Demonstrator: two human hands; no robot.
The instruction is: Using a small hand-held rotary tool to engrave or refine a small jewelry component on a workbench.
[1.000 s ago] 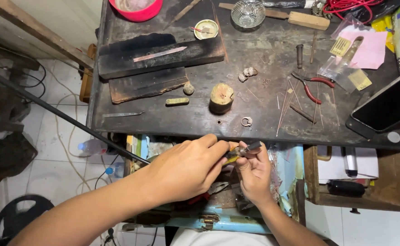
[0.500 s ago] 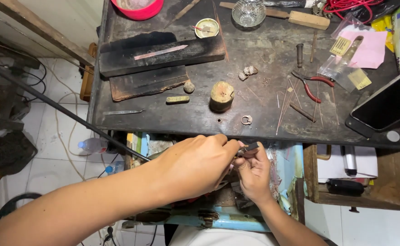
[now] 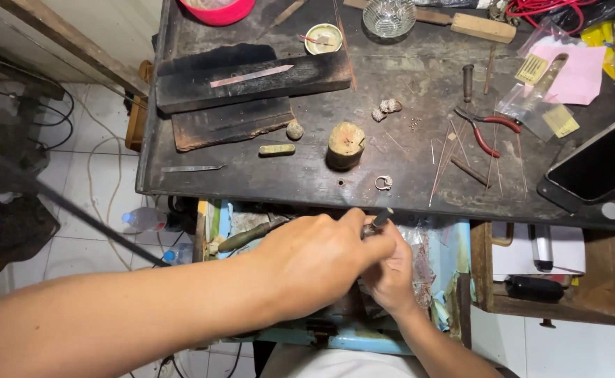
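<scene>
small dark tool (image 3: 381, 219) pinched between left hand (image 3: 314, 259) and right hand (image 3: 391, 269).

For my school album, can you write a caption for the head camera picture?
Two hands, left hand and right hand, pinch a small dark tool below a scorched workbench strewn with pliers and wires.

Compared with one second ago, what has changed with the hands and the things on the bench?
The left hand has slid right, over the right hand, and now hides most of the small piece they work on. A thin dark tool pokes out between them. The hands stay close together below the bench edge. The wooden stump, red-handled pliers and small ring on the dark workbench did not move.
</scene>
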